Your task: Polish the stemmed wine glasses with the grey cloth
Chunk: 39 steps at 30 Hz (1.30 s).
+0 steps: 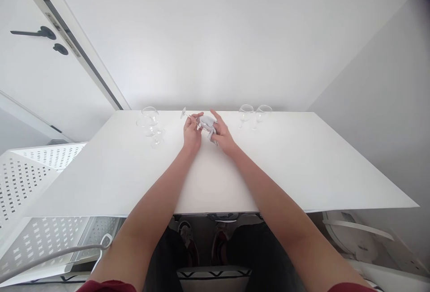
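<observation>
Above the table's far half I hold a clear wine glass (184, 112) tilted on its side, its foot pointing left. My left hand (192, 131) is closed around the stem and the base of the bowl. A light grey cloth (207, 123) is bunched at the bowl, and my right hand (223, 134) grips it there; how far the cloth reaches into the bowl I cannot tell. Two upright wine glasses (246, 112) stand to the right of my hands. On the left, more stemmed glasses (149, 117) stand close together and overlap in view.
The white table (215, 180) meets a white wall at its far edge. White perforated baskets (30, 171) sit at the left, with a grey cable (67, 251) nearby. A door with a black handle (33, 32) is at upper left. A white rounded object (352, 234) sits below the table at right.
</observation>
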Available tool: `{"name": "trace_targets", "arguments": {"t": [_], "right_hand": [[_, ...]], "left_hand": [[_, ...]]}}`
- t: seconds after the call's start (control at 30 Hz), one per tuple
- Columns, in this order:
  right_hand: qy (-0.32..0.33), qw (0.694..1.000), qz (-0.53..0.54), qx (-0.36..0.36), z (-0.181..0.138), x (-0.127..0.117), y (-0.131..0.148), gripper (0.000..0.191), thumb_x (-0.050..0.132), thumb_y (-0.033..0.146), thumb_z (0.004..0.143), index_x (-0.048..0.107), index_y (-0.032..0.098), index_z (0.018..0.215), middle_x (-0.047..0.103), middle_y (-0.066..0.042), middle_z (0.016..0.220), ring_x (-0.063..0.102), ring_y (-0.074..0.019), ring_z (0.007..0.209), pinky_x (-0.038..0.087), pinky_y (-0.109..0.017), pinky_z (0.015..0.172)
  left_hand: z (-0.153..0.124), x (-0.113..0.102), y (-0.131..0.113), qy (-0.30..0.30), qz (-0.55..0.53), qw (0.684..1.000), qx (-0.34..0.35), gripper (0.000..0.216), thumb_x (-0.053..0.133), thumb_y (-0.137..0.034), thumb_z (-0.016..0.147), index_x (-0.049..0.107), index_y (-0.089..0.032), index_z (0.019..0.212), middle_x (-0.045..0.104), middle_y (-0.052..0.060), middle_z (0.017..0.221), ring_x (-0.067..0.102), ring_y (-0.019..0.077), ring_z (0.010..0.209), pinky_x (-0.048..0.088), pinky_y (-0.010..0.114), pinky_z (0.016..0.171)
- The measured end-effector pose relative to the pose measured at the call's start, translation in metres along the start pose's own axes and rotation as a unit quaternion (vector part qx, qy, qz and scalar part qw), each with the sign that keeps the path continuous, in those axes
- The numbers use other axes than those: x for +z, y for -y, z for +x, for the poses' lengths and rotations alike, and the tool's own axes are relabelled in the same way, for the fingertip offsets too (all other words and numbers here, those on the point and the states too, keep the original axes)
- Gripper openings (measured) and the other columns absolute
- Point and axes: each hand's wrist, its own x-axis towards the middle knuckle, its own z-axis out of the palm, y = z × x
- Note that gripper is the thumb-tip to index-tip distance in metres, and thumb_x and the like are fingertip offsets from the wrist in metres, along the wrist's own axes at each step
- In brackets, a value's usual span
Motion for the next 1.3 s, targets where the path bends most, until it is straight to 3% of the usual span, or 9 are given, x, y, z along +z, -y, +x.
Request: {"name": "trace_targets", "arguments": {"t": [0.2, 0.33, 0.43, 0.57, 0.7, 0.87, 1.03, 1.17, 1.3], "right_hand": [[0.023, 0.997, 0.028, 0.072, 0.004, -0.003, -0.003, 0.095, 0.056, 0.011, 0.055, 0.047, 0.030, 0.148, 0.073, -0.004, 0.116, 0.061, -0.0142, 0.071, 0.046, -0.024, 0.055], [-0.034, 0.998, 0.045, 0.027, 0.001, -0.004, -0.003, 0.100, 0.058, 0.010, 0.058, 0.037, 0.037, 0.152, 0.071, -0.001, 0.121, 0.064, -0.0143, 0.076, 0.053, -0.027, 0.063], [-0.023, 0.999, 0.033, 0.034, 0.001, -0.001, -0.005, 0.098, 0.057, 0.008, 0.058, 0.040, 0.038, 0.150, 0.071, 0.000, 0.122, 0.064, -0.0139, 0.082, 0.054, -0.026, 0.066], [0.016, 0.995, 0.062, 0.071, 0.002, -0.003, -0.002, 0.088, 0.058, 0.007, 0.056, 0.049, 0.032, 0.141, 0.072, -0.002, 0.115, 0.063, -0.0138, 0.075, 0.049, -0.025, 0.058], [-0.033, 0.994, 0.080, 0.063, 0.003, -0.011, 0.000, 0.083, 0.058, 0.009, 0.055, 0.049, 0.031, 0.135, 0.071, 0.001, 0.101, 0.061, -0.0132, 0.065, 0.048, -0.025, 0.055], [-0.082, 0.994, 0.063, 0.043, 0.003, -0.007, -0.008, 0.088, 0.057, 0.010, 0.056, 0.044, 0.037, 0.139, 0.070, 0.001, 0.113, 0.062, -0.0120, 0.072, 0.049, -0.023, 0.057], [-0.022, 0.992, 0.081, 0.092, 0.003, -0.003, -0.004, 0.087, 0.059, 0.008, 0.053, 0.049, 0.032, 0.136, 0.070, -0.003, 0.119, 0.064, -0.0145, 0.075, 0.050, -0.025, 0.056], [-0.057, 0.991, 0.089, 0.076, 0.004, -0.009, -0.001, 0.085, 0.057, 0.009, 0.054, 0.049, 0.031, 0.136, 0.070, -0.001, 0.106, 0.064, -0.0135, 0.070, 0.050, -0.025, 0.055], [-0.104, 0.989, 0.084, 0.054, 0.005, -0.008, -0.005, 0.093, 0.058, 0.009, 0.057, 0.042, 0.037, 0.145, 0.068, 0.000, 0.116, 0.065, -0.0132, 0.076, 0.055, -0.027, 0.062]], "left_hand": [[0.005, -0.006, 0.005, -0.082, -0.015, 0.997, 0.001, 0.024, 0.059, -0.042, 0.100, 0.064, -0.022, 0.089, 0.071, 0.008, 0.116, 0.063, 0.0167, 0.098, 0.048, 0.030, 0.084], [0.000, 0.000, 0.004, -0.020, 0.009, 1.000, 0.001, 0.022, 0.059, -0.043, 0.101, 0.065, -0.024, 0.093, 0.069, 0.007, 0.122, 0.064, 0.0177, 0.104, 0.048, 0.029, 0.083], [-0.004, 0.005, 0.003, 0.015, 0.012, 1.000, 0.021, 0.021, 0.062, -0.043, 0.099, 0.065, -0.024, 0.091, 0.070, 0.006, 0.111, 0.064, 0.0178, 0.099, 0.049, 0.030, 0.083], [-0.002, 0.004, 0.003, 0.001, -0.020, 0.999, 0.033, 0.022, 0.061, -0.042, 0.099, 0.064, -0.023, 0.089, 0.068, 0.006, 0.102, 0.063, 0.0169, 0.096, 0.049, 0.030, 0.088], [0.002, -0.001, 0.002, -0.039, -0.025, 0.999, -0.006, 0.018, 0.060, -0.040, 0.100, 0.062, -0.024, 0.091, 0.068, 0.006, 0.117, 0.063, 0.0172, 0.104, 0.049, 0.030, 0.086], [-0.004, 0.005, 0.003, -0.020, 0.018, 1.000, 0.008, 0.020, 0.060, -0.043, 0.100, 0.063, -0.025, 0.091, 0.068, 0.005, 0.118, 0.063, 0.0183, 0.108, 0.048, 0.029, 0.081], [-0.005, 0.007, 0.003, 0.003, 0.018, 0.999, 0.029, 0.025, 0.064, -0.046, 0.097, 0.063, -0.023, 0.086, 0.068, 0.006, 0.100, 0.064, 0.0176, 0.093, 0.050, 0.029, 0.081], [-0.001, 0.002, 0.000, -0.041, -0.003, 0.999, -0.006, 0.022, 0.065, -0.045, 0.097, 0.062, -0.024, 0.089, 0.069, 0.006, 0.118, 0.064, 0.0190, 0.106, 0.050, 0.032, 0.084], [-0.003, 0.004, 0.000, -0.043, 0.013, 0.999, -0.007, 0.020, 0.063, -0.046, 0.098, 0.062, -0.027, 0.093, 0.066, 0.005, 0.131, 0.061, 0.0199, 0.118, 0.050, 0.032, 0.084]]}}
